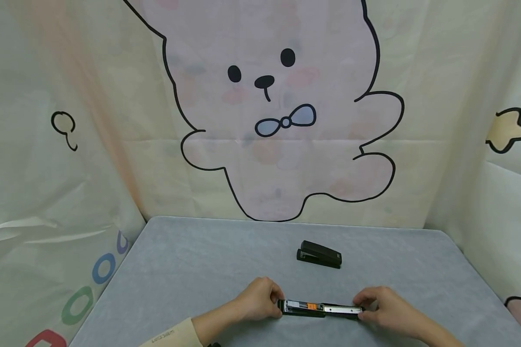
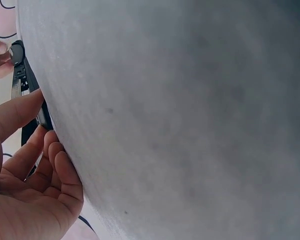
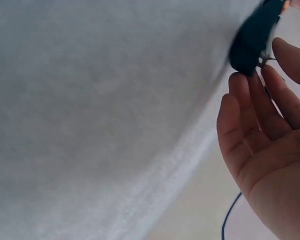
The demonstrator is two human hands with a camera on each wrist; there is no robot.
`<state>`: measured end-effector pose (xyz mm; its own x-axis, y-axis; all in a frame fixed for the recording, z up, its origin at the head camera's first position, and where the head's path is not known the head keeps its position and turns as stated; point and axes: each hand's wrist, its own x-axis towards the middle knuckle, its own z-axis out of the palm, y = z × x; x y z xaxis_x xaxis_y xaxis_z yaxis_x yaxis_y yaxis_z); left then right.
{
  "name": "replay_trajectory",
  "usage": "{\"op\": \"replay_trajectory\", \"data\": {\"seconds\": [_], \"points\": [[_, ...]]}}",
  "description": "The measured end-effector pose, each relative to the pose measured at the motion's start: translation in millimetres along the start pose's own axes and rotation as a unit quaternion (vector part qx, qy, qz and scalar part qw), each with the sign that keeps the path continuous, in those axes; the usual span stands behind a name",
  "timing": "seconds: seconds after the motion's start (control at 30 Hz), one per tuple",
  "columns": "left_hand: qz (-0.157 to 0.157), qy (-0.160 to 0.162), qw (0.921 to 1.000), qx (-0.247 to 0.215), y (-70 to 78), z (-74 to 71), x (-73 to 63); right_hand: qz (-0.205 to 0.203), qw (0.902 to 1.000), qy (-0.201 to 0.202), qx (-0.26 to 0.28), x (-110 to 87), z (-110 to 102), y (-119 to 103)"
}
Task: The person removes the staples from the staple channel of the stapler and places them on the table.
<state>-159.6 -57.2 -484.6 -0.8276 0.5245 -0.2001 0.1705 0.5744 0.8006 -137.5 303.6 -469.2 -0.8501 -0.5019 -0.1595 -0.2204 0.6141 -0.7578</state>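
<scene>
A black stapler [image 1: 302, 313] lies swung open and stretched out lengthwise between both hands. Its metal staple channel [image 1: 338, 310] shows on the right half, and an orange piece [image 1: 311, 306] sits near the middle. At the stapler's left end, my left hand [image 1: 259, 299] pinches it between thumb and fingers. My right hand [image 1: 388, 308] holds the right end with thumb and index finger. In the right wrist view, a small metal tip [image 3: 263, 60] sits between that thumb and index finger, beside the dark stapler body [image 3: 252, 40].
A second black stapler [image 1: 319, 255], its arm slightly raised, stands farther back on the grey cloth-covered table [image 1: 208, 260]. Behind the table hangs a pale curtain [image 1: 417, 183] printed with a bear, and similar fabric encloses both sides.
</scene>
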Motion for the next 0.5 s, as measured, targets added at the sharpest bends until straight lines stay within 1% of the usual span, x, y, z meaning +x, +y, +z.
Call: {"op": "replay_trajectory", "data": {"seconds": [0.17, 0.33, 0.5], "points": [[-0.009, 0.006, 0.9999, -0.009, 0.8, 0.3, 0.0, 0.001, 0.9999, 0.013, 0.002, -0.6, -7.5, -12.8], [-0.014, 0.006, 0.9998, -0.011, 1.0, 0.7, -0.2, 0.035, 0.9991, 0.023, 0.008, 1.8, -7.4, -28.7], [-0.012, 0.006, 0.9999, -0.008, 0.3, 1.7, 0.8, 0.062, 0.9969, 0.042, 0.023, 7.3, 2.7, -41.7]]}}
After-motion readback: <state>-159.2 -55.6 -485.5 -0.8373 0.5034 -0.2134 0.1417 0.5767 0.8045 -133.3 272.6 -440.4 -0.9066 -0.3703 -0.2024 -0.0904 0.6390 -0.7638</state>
